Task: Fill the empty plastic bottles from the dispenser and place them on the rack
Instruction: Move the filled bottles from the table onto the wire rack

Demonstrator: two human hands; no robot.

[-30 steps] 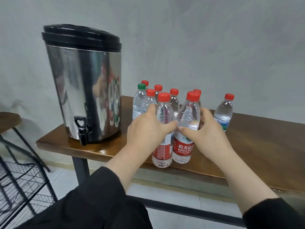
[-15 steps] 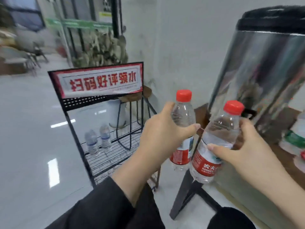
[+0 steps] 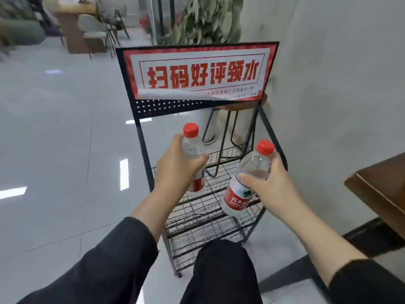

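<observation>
Two bottles carried off the worktop, now held above the rack

I have the clear plastic bottle with the red cap and red label [image 3: 247, 181] clamped in my right hand [image 3: 270, 183], tilted a little, and a second red-capped clear bottle [image 3: 192, 148] gripped upright in my left hand [image 3: 177, 167]; each grip is wrapped round a bottle body. A second ago both bottles stood among others on the brown wooden worktop [image 3: 381, 185] beside the steel dispenser; since then I have turned away, the dispenser has left view, and both bottles now hang over the upper wire shelves of the black metal wire rack [image 3: 210, 216] with the red-and-white sign [image 3: 199, 72]. I judge this the placing step: lowering them onto a shelf comes next. A round stool [image 3: 238, 106] stands behind the rack.
</observation>
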